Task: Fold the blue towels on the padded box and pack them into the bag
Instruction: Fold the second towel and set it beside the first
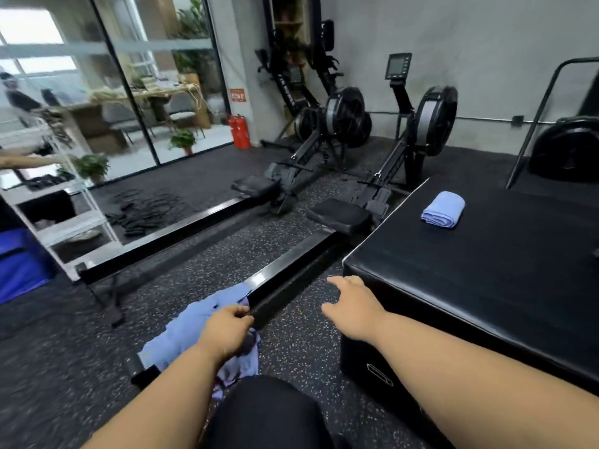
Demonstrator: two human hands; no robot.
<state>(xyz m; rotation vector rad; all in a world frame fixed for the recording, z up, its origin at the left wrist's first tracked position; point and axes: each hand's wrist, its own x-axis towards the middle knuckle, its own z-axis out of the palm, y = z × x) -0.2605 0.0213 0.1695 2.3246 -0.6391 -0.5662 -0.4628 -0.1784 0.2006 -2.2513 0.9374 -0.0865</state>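
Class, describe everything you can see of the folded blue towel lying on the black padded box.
The folded light-blue cloth towel looks soft and slightly glossy, folded over several times into a compact bundle whose layered edges face the camera. It lies flat near the far left corner of the black padded box, resting on the box's smooth top. Nothing else touches it; both hands are well away from it, lower in the view.

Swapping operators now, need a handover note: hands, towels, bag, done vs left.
Left hand: grips the light blue cloth bag lying on the speckled floor beside the black rower rail.
Right hand: open, holds nothing, hovering by the edge of the black padded box.
Done: one folded light blue towel sits on the box's far side.
Left: pack that towel into the bag. Bag contents can't be seen.
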